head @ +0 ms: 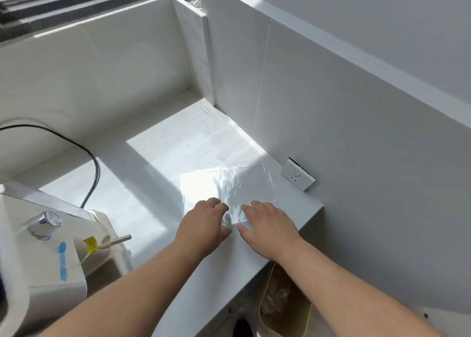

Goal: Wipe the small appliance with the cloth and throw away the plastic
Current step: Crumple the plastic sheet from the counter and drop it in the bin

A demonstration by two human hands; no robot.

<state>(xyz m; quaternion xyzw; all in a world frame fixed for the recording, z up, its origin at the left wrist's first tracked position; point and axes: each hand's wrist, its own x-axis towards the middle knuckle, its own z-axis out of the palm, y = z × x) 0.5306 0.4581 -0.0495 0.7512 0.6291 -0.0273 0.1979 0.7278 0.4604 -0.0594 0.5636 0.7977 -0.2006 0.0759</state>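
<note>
My left hand and right hand lie loose-fingered on the plastic, gripping nothing. Plastic not yet binned. No cloth visible, so I can't judge the appliance wiping.

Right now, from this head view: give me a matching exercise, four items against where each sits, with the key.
Items
1. plastic sheet
2. wall socket
3. black cable
4. bin

Places
A. below the counter's front edge, lower right
B. on the wall, just above the counter
C. on the counter, near edge at the left hand and right hand
D. looping over the counter toward the appliance

Pairs: 1-C, 2-B, 3-D, 4-A
</note>
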